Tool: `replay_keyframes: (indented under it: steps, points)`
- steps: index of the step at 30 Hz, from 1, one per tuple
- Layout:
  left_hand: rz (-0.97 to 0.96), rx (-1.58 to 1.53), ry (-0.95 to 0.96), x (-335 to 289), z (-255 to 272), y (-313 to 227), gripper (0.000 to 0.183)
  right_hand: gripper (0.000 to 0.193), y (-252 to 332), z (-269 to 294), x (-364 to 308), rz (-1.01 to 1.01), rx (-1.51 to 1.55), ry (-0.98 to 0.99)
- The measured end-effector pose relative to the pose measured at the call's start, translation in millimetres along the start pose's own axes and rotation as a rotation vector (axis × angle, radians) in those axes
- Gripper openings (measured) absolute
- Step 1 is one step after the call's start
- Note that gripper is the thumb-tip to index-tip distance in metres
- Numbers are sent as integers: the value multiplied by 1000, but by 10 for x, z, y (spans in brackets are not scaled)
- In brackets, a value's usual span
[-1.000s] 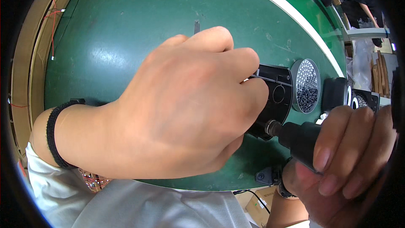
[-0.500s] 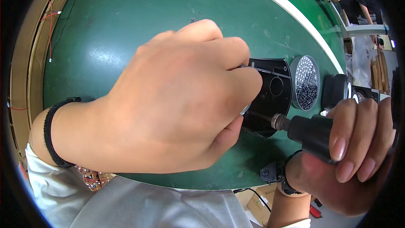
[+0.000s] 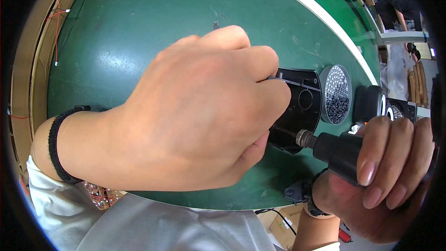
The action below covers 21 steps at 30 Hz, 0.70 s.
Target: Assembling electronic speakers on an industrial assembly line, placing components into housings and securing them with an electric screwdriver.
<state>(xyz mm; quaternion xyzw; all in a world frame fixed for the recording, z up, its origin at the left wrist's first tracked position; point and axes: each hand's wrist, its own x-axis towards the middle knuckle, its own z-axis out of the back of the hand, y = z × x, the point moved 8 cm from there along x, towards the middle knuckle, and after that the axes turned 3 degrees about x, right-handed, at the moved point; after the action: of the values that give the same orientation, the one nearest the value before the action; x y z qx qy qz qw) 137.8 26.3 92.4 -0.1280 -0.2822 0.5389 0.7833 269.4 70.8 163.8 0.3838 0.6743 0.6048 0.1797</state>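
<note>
My left hand point(image 3: 209, 111) is closed, back of the hand up, at the near middle of the green table. Its fingers grip a black curved plastic housing point(image 3: 304, 111), whose right part shows a moulded ring and screw holes. The rest of the housing is hidden behind the hand. In my right hand point(image 3: 395, 172), fingers wrapped round it, is a black electric screwdriver point(image 3: 341, 155) tilted slightly. Its bit points left into the housing near my left thumb; the tip is hidden.
Right of the housing stands a round grey dish point(image 3: 335, 76) holding small black screws point(image 3: 337, 108). Beyond it are black units with white rings point(image 3: 369, 104). Cardboard point(image 3: 22, 65) with thin red wires point(image 3: 57, 42) lines the left edge. Other people point(image 3: 399, 11) work at the far right.
The screwdriver and my right hand have shifted slightly left. My left hand and the housing have barely moved in the picture.
</note>
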Motion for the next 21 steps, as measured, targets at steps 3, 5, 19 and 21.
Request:
replay_keyframes:
  steps: [3, 5, 19, 21]
  points:
    - [0, 3, -15, -29, -5, 6, 44, 28, -47, -36, -58, -105, 7, -83]
    - [-1, 4, -29, -39, -8, 8, 44, 24, -63, 20, -188, 9, -50, -59]
    - [38, 5, -5, -30, -64, -1, 39, 23, -27, 57, -137, 354, -242, -319]
    - [34, 10, -10, -39, -56, 10, 39, 22, -44, -44, -100, 358, -132, -196]
